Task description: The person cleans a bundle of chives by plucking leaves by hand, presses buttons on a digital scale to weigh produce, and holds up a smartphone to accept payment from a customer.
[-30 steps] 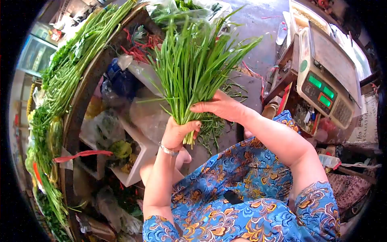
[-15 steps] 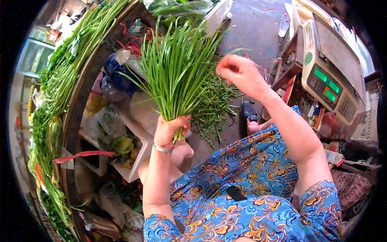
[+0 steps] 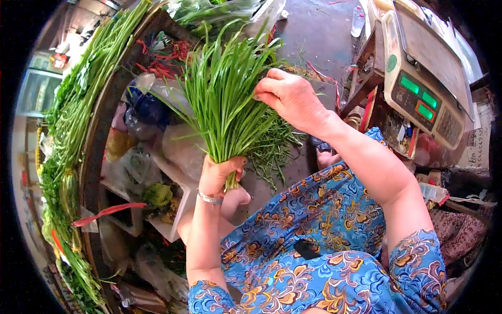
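Note:
A thick bunch of garlic chives [image 3: 222, 99] stands fanned out, leaves pointing up and away from me. My left hand [image 3: 222, 175] is closed around its lower stems, and the pale cut ends poke out below the fist. At the right edge of the leaves, my right hand [image 3: 293, 99] has thumb and fingers pinched together on a leaf; the fingertips partly hide it. Beneath and to the right of the bunch lies a loose pile of green trimmings [image 3: 277, 152] on the floor.
A digital scale [image 3: 418, 102] with lit green figures stands at the right. Leafy stalks [image 3: 78, 120] lie along a wooden ledge [image 3: 99, 125] at the left. Plastic bags [image 3: 141, 162], a white foam box [image 3: 180, 209] and red ties [image 3: 170, 57] fill the space below. A plastic bottle [image 3: 358, 21] lies further off.
My right hand has moved left, from off the bunch to the edge of its leaves. My left hand keeps its hold on the stems. The view has shifted slightly.

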`<state>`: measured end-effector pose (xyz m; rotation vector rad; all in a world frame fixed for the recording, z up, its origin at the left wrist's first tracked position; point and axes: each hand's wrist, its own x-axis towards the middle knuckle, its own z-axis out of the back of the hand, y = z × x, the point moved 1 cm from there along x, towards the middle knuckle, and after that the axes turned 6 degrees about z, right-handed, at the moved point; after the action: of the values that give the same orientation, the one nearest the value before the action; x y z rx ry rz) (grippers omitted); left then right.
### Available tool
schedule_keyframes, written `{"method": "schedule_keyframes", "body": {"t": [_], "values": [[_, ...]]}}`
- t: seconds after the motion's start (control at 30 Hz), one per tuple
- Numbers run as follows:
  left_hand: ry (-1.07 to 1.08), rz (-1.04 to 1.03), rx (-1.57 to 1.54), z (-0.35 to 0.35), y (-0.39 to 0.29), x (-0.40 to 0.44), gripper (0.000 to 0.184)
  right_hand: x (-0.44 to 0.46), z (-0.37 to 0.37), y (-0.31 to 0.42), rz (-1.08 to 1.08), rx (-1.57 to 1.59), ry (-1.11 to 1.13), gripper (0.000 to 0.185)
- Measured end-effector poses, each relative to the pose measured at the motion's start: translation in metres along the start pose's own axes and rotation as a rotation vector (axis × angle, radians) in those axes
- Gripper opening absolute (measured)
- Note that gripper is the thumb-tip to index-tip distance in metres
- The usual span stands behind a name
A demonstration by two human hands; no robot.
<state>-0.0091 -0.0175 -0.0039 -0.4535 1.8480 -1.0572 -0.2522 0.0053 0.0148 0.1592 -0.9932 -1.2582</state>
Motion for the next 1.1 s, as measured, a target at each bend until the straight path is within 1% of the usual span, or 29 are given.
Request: {"method": "schedule_keyframes", "body": {"t": [0.07,0.13,0.17,0.23,0.3,0.33,0.37,0.43,0.47,0.5,0.57,0.6,0.63,0.7,0.73,0.77,0.83,0.9,0.97,1.03,1.1], "values": [[0.015,-0.012,-0.032,0.002,0.0,0.0,0.017,0.001,0.004,-0.002,0.037,0.121,-0.015,0.011],[-0.005,0.062,-0.08,0.005,0.001,0.002,0.015,0.0,0.005,0.001,0.079,0.171,-0.026,0.011],[-0.007,0.06,-0.081,0.006,0.002,0.002,0.015,0.0,0.007,0.003,0.119,0.217,-0.037,0.01],[0.009,0.083,-0.115,0.006,0.004,0.002,0.015,-0.001,0.006,0.007,0.127,0.237,-0.016,0.009],[-0.008,0.089,-0.12,0.006,0.004,0.002,0.015,-0.001,0.003,0.012,0.164,0.385,-0.036,0.009],[-0.025,0.096,-0.126,0.005,0.005,0.002,0.016,-0.001,0.001,0.015,0.126,0.453,-0.023,0.009],[-0.026,0.096,-0.127,0.005,0.006,0.003,0.016,0.0,-0.001,0.018,0.127,0.454,-0.022,0.009],[-0.041,0.122,-0.066,0.005,0.008,0.006,0.016,0.001,-0.005,0.023,0.159,0.564,-0.037,0.009],[-0.046,0.128,-0.071,0.003,0.01,0.006,0.018,-0.003,-0.008,0.027,-0.173,0.906,0.085,0.009],[-0.049,0.133,-0.073,0.002,0.011,0.006,0.018,-0.001,-0.011,0.03,-0.214,1.088,0.074,0.01],[-0.021,0.135,-0.093,0.0,0.012,0.007,0.019,0.001,-0.004,0.035,-0.463,1.32,0.147,0.011],[-0.013,0.143,-0.095,-0.002,0.012,0.007,0.02,0.001,-0.005,0.035,-0.476,1.358,0.169,0.01],[-0.014,0.145,-0.096,-0.001,0.013,0.007,0.02,0.0,-0.01,0.029,-0.478,1.359,0.169,0.01],[0.045,0.1,-0.058,-0.001,0.015,0.007,0.023,0.001,-0.021,0.016,-0.365,1.116,0.246,0.009],[0.046,0.101,-0.059,-0.001,0.016,0.007,0.023,0.001,-0.02,0.013,-0.349,0.995,0.248,0.007],[0.072,0.098,-0.059,-0.001,0.016,0.007,0.023,0.002,-0.02,0.011,-0.352,0.995,0.248,0.007],[0.096,0.094,-0.062,-0.002,0.016,0.007,0.024,0.005,-0.02,0.009,-0.16,0.747,0.187,0.003],[0.113,0.101,-0.057,-0.004,0.014,0.006,0.024,0.006,-0.02,0.002,-0.182,0.678,0.102,0.004],[0.114,0.127,-0.053,-0.002,0.015,0.004,0.023,0.015,-0.009,-0.015,-0.156,0.708,-0.074,0.004],[0.073,0.136,-0.083,-0.002,0.014,0.002,0.021,0.015,0.013,-0.009,-0.301,0.91,-0.009,0.007],[0.06,0.147,-0.101,0.002,0.014,0.005,0.021,0.009,-0.001,0.002,-0.068,0.597,0.023,0.012]]}}
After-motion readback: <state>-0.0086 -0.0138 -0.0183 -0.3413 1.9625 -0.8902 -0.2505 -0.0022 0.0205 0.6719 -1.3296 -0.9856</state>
